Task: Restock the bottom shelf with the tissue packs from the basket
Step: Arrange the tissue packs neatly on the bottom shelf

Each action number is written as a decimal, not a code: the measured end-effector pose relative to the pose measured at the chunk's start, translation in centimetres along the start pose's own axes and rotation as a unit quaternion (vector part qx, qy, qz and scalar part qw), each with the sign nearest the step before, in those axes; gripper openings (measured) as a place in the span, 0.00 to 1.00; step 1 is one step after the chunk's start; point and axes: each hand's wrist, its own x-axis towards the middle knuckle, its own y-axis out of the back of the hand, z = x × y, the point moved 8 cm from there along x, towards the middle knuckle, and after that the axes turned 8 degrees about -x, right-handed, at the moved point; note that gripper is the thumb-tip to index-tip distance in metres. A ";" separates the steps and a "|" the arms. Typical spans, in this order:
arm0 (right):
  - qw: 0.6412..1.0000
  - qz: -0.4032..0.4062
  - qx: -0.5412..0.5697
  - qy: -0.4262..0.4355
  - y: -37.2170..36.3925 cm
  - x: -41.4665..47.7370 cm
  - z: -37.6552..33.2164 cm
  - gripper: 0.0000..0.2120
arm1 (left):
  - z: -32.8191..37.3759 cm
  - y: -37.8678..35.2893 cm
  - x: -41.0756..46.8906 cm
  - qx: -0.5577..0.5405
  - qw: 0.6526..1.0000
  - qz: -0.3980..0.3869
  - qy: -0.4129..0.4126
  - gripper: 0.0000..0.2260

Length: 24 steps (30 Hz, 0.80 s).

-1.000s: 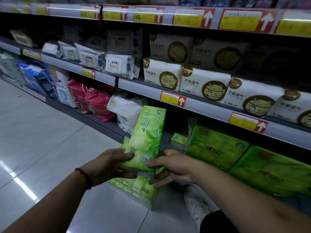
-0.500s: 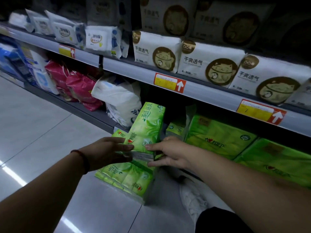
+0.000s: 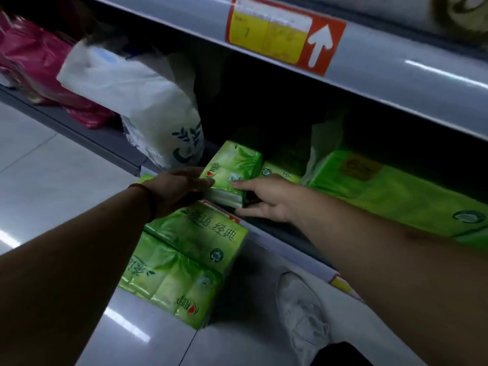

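A shop aisle: price label (image 3: pixel 284 35) on shelf edge (image 3: pixel 396 75), packaged goods below.

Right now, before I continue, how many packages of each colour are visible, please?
Green tissue packs: 4 (held pack, floor pack, small shelf pack, large shelf pack)
White bag: 1
Pink bags: 2, though blurred
Total: 7

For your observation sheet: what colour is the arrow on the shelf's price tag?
White arrow on red, head view.
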 end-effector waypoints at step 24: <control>0.973 0.181 0.053 0.132 3.7 5.7 3.2 0.14 | -0.5 -2.2 6.1 0.058 0.986 0.099 -0.118 0.32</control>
